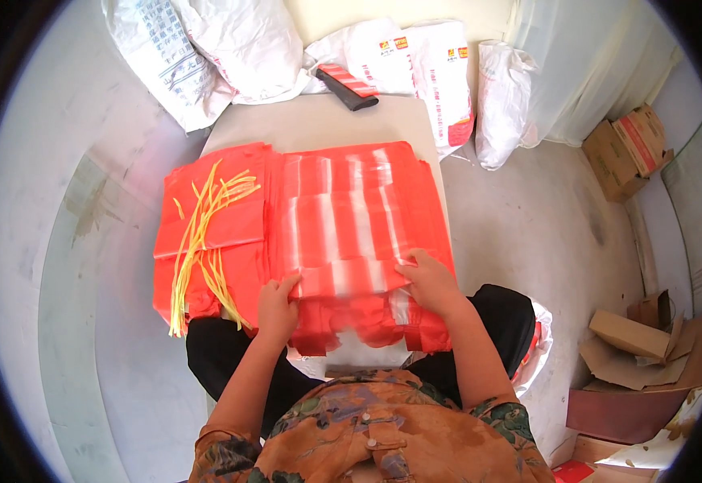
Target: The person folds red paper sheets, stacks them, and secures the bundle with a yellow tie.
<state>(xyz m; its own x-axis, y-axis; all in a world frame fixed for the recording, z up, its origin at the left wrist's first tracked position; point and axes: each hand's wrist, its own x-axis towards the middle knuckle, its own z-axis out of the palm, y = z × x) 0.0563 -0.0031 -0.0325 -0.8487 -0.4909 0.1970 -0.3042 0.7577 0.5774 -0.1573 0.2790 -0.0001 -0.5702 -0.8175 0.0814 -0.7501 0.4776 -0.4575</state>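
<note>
A thick stack of red plastic bags with pale stripes (351,209) lies on a low beige table (327,121) in front of me. My left hand (277,306) presses on the near left part of the stack, fingers on a folded strip of bag. My right hand (430,280) rests on the near right part, thumb and fingers pinching that same folded edge. To the left lies a second pile of plain red bags (214,225) with a bundle of thin yellow ties (202,233) spread over it.
A dark roll with a red-striped wrapper (347,87) sits at the table's far edge. White sacks (206,48) and printed white bags (431,64) lean against the far wall. Cardboard boxes (629,149) stand at the right, with flattened cardboard (637,342) lower right.
</note>
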